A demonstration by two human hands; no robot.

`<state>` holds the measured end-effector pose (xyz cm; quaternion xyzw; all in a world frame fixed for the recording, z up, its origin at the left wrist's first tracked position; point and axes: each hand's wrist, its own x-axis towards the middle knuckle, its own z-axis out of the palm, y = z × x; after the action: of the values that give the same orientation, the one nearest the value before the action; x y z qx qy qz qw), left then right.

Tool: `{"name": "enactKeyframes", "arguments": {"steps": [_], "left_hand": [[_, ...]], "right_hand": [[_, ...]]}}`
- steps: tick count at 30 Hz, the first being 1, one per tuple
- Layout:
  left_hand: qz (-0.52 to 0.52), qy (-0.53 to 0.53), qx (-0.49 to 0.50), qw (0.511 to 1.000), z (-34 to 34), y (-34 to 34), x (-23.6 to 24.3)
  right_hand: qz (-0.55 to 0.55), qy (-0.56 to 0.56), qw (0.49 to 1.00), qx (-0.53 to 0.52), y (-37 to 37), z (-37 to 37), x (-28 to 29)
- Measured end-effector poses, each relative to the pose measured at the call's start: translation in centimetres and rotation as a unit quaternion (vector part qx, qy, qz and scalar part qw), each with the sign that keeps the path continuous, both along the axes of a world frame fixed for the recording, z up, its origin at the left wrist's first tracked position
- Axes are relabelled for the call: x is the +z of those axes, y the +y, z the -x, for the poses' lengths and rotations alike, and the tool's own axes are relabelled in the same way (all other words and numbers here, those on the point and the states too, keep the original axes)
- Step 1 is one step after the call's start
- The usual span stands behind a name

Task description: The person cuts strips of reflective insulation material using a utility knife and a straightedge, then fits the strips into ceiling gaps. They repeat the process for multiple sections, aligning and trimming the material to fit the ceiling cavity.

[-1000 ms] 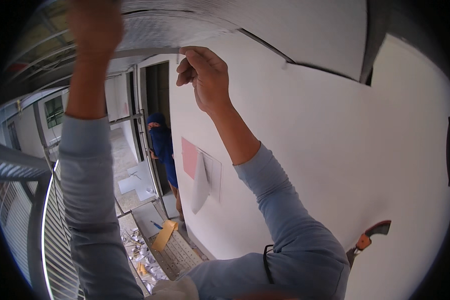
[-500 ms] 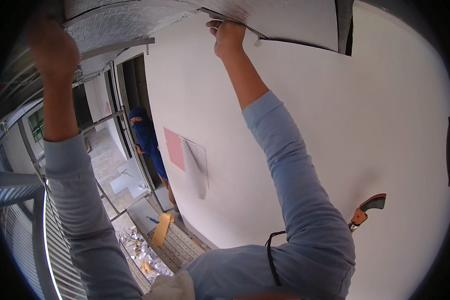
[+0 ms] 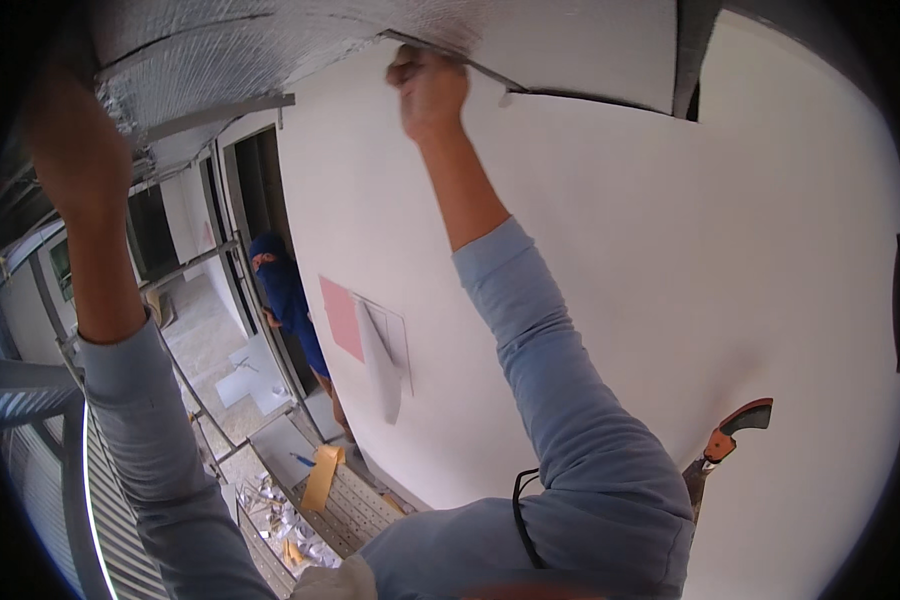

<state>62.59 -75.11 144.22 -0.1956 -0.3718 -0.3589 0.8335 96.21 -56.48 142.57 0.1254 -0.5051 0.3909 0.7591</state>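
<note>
Both my arms reach overhead in blue-grey sleeves. My right hand (image 3: 432, 95) is raised with curled fingers at the dark edge strip (image 3: 485, 72) of the foil-faced ceiling panel (image 3: 240, 60); anything inside the fingers is too blurred to make out. Up in the dark upper-left rim is my left hand (image 3: 85, 150), blurred, close to the foil and its framing, with its fingers hidden. A grey metal ceiling bar (image 3: 220, 117) runs between the two hands, below the foil. By my right elbow, a handsaw (image 3: 738, 432) with an orange and black handle sticks up.
A white wall (image 3: 610, 260) fills the right, with a pink patch (image 3: 342, 318) beside a peeled flap. A person in dark blue (image 3: 288, 295) stands at the doorway. Below, a perforated platform (image 3: 355, 500) holds a tan strip (image 3: 322, 478), with scraps (image 3: 280, 520) beside it. Scaffold rails are at left.
My right hand has shifted slightly left and down along the strip. My left hand has moved left, deeper into the dark rim. The view has tilted a little, and more of the saw shows.
</note>
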Motion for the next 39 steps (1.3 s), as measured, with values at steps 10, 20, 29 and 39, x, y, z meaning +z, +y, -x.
{"name": "enactKeyframes", "arguments": {"steps": [10,20,29,39], "left_hand": [[0.048,0.305,-0.839,0.449,-11.7,3.6,-10.2],[0.168,-0.105,-0.966,-0.168,-27.1,18.1,-0.6],[0.205,0.089,-0.937,-0.269,-31.4,15.5,3.3],[0.177,0.089,-0.939,-0.282,-32.2,15.6,3.0]], "right_hand": [[-0.005,-0.232,0.952,-0.199,-6.7,-3.9,-4.1],[-0.243,0.072,0.606,-0.754,-20.1,-18.4,0.8],[-0.276,-0.107,0.683,-0.668,-20.9,-18.4,3.7],[-0.24,-0.146,0.714,-0.641,-19.6,-21.2,3.8]]}}
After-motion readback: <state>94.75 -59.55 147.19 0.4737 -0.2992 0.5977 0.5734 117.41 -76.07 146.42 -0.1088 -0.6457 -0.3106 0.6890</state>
